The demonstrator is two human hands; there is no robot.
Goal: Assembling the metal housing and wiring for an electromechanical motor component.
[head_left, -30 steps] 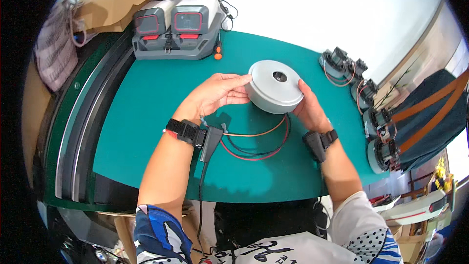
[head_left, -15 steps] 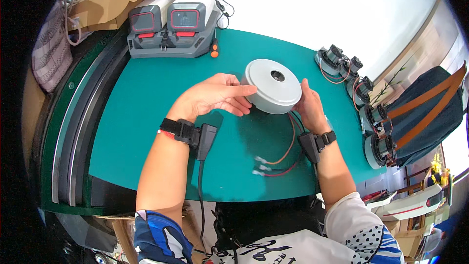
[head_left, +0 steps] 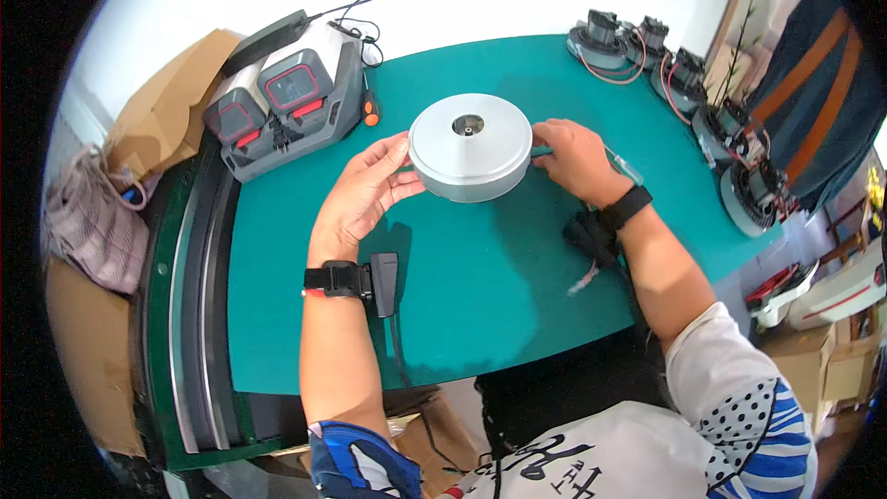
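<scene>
A round blower motor (head_left: 471, 166) with a smooth silver metal cap faces up in front of me, a hole at its centre. My left hand (head_left: 368, 187) grips its left side, the thumb at the upper rim and the fingers below. On the opposite side, my right hand (head_left: 580, 162) has curled, closed fingers beside the motor's right edge; what they pinch is hidden. A clear-sleeved wire connector (head_left: 625, 166) pokes out behind that hand. Another wire end (head_left: 582, 279) shows below the right wrist. The motor's underside is out of sight.
Several similar motors (head_left: 679, 83) with wires line the right edge of the green table mat (head_left: 462, 314). A grey twin-battery unit (head_left: 296, 97) stands back left, beside an orange-tipped screwdriver (head_left: 370, 111). Metal rails (head_left: 194, 314) run along the left; a dark bag (head_left: 813, 102) hangs right.
The view has turned to the right. The motor now sits more level, its cap facing up. My right hand has turned, its fingers curling in, and the wires that hung below have moved rightward.
</scene>
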